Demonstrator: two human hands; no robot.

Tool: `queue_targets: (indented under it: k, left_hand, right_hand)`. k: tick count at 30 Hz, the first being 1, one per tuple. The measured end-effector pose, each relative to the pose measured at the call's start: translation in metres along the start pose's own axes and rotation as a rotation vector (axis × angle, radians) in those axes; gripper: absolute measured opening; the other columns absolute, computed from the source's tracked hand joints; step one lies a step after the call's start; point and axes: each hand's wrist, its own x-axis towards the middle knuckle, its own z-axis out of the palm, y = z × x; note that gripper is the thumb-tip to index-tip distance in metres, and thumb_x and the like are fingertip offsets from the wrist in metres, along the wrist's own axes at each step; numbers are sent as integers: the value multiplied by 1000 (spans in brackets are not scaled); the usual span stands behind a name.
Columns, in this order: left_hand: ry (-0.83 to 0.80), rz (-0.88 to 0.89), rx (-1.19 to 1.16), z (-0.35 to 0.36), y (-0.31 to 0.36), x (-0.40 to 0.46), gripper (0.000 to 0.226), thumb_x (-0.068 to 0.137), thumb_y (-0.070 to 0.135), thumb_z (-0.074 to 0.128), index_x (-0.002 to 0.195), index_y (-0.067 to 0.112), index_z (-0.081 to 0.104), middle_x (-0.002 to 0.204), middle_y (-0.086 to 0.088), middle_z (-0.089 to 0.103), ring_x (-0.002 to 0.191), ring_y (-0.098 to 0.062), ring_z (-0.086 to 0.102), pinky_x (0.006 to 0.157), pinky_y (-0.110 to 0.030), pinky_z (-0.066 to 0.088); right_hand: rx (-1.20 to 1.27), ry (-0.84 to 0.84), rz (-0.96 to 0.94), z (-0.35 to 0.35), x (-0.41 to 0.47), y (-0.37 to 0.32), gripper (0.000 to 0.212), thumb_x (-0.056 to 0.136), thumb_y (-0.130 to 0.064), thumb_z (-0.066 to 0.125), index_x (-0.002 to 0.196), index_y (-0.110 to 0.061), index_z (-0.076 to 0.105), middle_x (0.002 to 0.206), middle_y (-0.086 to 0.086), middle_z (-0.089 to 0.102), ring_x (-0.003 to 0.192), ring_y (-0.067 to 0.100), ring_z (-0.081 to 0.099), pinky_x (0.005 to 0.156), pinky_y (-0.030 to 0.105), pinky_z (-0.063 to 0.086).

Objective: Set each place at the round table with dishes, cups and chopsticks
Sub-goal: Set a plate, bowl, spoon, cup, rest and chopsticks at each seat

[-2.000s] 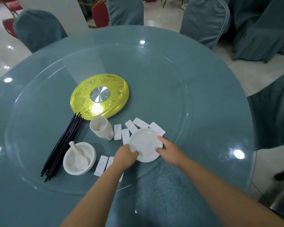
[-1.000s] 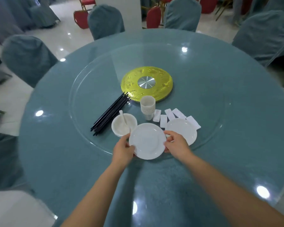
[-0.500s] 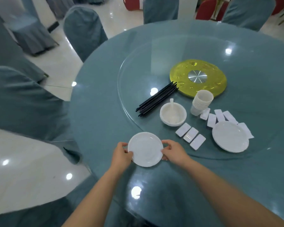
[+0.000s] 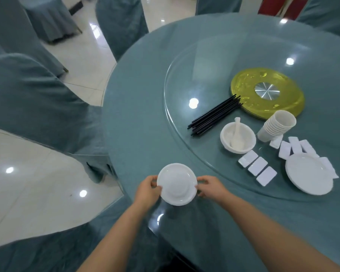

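A small white plate [image 4: 176, 184] is near the table's left edge, held by both hands at its rim. My left hand [image 4: 147, 190] pinches its left side and my right hand [image 4: 209, 187] pinches its right side. On the glass turntable [image 4: 185, 107] lie a stack of white plates [image 4: 308, 176], a white bowl [image 4: 238, 140] with a spoon in it, a stack of white cups [image 4: 277, 125], a bundle of black chopsticks [image 4: 215, 115] and several white chopstick rests [image 4: 257, 166].
A yellow disc with a metal hub [image 4: 267, 93] sits at the turntable's middle. The round table [image 4: 137, 122] has a teal cloth under glass. Covered chairs [image 4: 33, 101] stand to the left and at the near edge [image 4: 47, 250]. Glossy tiled floor lies between them.
Both hands lifted one plate off the stack on the turntable and carried it left to the table's edge. The view swung left with it, bringing the chairs into sight.
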Motion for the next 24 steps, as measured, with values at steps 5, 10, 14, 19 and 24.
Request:
queue_targets:
  k: [5, 10, 14, 19, 24]
  left_hand:
    - [-70, -11, 63, -3, -3, 9, 37, 88, 8, 58, 124, 18, 58, 80, 5, 59, 76, -17, 58, 71, -26, 47]
    - [-116, 40, 178, -4, -2, 17, 39, 89, 10, 56, 126, 22, 58, 73, 1, 55, 69, -16, 51, 62, -24, 42]
    - [-104, 33, 240, -1, 2, 24, 40, 87, 14, 57, 126, 21, 57, 88, -4, 62, 79, -20, 58, 73, -31, 48]
    - [-24, 55, 332, 3, 27, 29, 51, 87, 24, 60, 135, 14, 49, 128, -11, 52, 116, -28, 52, 99, -35, 42]
    - [-28, 153, 302, 19, 68, 25, 49, 92, 25, 57, 138, 14, 45, 138, -8, 45, 129, -25, 42, 106, -34, 34]
  right_hand:
    - [-20, 30, 26, 8, 8, 2, 25, 89, -9, 60, 113, -7, 62, 83, 3, 65, 62, 12, 61, 64, 25, 53]
    - [-42, 55, 21, 4, 10, 0, 19, 90, -10, 58, 107, -11, 65, 82, -4, 66, 69, 10, 63, 76, 30, 55]
    - [-65, 62, 46, -1, 10, 2, 23, 88, -15, 61, 110, -12, 66, 86, -2, 68, 76, 16, 67, 84, 38, 56]
    - [-123, 95, 43, -12, 7, 3, 42, 88, -23, 63, 127, -11, 57, 112, 4, 64, 95, 16, 61, 93, 35, 50]
    - [-207, 126, -45, -33, -7, -2, 39, 91, -27, 61, 129, -16, 56, 105, -3, 56, 95, 10, 52, 83, 20, 39]
